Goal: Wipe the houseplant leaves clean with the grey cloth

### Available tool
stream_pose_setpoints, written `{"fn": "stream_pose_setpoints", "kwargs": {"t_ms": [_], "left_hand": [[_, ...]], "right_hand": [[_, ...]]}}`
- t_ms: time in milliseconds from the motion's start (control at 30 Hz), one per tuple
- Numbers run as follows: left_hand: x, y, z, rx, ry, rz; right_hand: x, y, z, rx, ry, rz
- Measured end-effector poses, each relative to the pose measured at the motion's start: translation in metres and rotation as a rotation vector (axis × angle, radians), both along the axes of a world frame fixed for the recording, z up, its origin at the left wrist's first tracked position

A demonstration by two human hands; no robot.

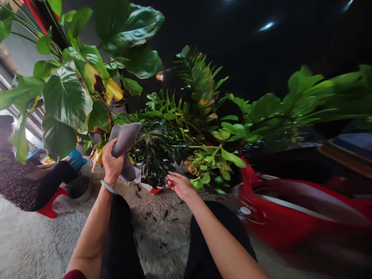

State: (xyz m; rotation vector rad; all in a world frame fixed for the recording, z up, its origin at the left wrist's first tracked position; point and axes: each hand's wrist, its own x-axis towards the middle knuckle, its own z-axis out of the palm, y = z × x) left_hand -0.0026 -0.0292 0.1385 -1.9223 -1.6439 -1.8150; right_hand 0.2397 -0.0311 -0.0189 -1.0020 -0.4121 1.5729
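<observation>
My left hand [112, 164], with a pale bangle at the wrist, is closed around a grey cloth [124, 143]. The cloth sticks out above and below the fingers, in front of large, partly yellowed leaves. My right hand [180, 185] is held in a pinch at the edge of a dark-leaved plant [155, 155]. Its fingertips are beside the lower leaves, and what they hold, if anything, is too small to make out. A white and red container [154, 190] shows in part under that plant.
Large-leaved plants [68, 97] rise at the left, and more greenery [270, 112] spreads right. A red container [276, 221] stands on the right, blurred. At the left a person [20, 182] sits by a dark pot [80, 188]. Debris lies on the concrete ground [162, 232].
</observation>
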Motion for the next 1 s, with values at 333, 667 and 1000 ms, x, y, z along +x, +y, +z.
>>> {"fn": "stream_pose_setpoints", "kwargs": {"t_ms": [333,667,1000], "left_hand": [[0.029,-0.063,-0.128,-0.404,-0.222,-0.062],[0.007,-0.006,-0.021,-0.092,-0.119,0.083],[0.034,-0.089,-0.12,-0.514,-0.304,-0.166]], "right_hand": [[0.012,-0.002,-0.001,-0.024,-0.037,-0.029],[0.004,-0.002,-0.001,0.037,0.006,-0.025],[0.006,-0.003,-0.004,-0.038,-0.028,-0.038]]}}
